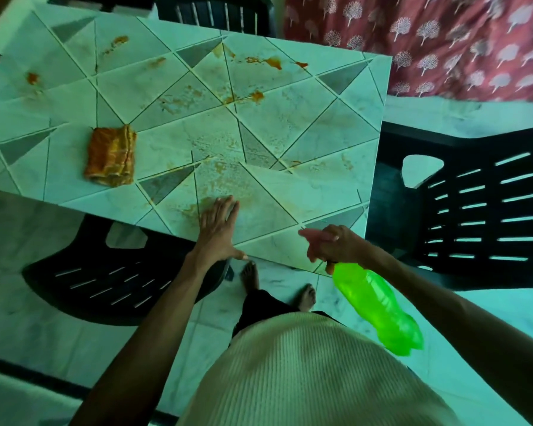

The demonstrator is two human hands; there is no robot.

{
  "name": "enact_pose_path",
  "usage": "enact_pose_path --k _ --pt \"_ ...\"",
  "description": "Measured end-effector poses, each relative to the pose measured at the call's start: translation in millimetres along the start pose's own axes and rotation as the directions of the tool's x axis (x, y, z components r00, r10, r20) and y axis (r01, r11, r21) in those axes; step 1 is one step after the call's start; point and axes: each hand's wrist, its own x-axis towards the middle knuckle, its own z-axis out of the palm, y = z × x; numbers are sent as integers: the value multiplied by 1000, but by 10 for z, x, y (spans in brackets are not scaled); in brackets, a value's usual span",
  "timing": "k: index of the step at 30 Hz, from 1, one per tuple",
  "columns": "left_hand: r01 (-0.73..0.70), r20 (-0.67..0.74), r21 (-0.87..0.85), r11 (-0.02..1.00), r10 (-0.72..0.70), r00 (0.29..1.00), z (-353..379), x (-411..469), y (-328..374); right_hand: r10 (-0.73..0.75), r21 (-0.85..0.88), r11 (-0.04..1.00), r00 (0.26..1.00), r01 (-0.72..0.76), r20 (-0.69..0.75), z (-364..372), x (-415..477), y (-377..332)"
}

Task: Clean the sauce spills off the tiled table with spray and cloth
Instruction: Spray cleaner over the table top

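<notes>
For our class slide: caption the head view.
Right hand grips green spray bottle at sauce-stained tiled table; left hand flat on it, cloth aside.

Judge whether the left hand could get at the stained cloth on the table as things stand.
Probably yes: the left hand lies flat and empty on the table, with nothing standing between it and the cloth.

a: any txt, labels, brands or nos. legible?
b: nope, none. spray bottle [377, 305] is blurred, nothing readable on it. same w/ the tiled table [290, 118], no print.
</notes>
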Motion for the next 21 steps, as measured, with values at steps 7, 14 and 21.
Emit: enact_pose_path --k 7,14,21 --pt "1 0 39 999 -1 1000 -15 1 62 -49 238 967 985 88 -166 -420 82 -89" --pt "-18 57 8 1000 17 998 -43 75 191 -28 204 975 960 88 -279 -446 32 -98" --pt "-89 113 40 995 84 990 -108 236 491 72 290 955 906 57 -417 -482 -171 200"
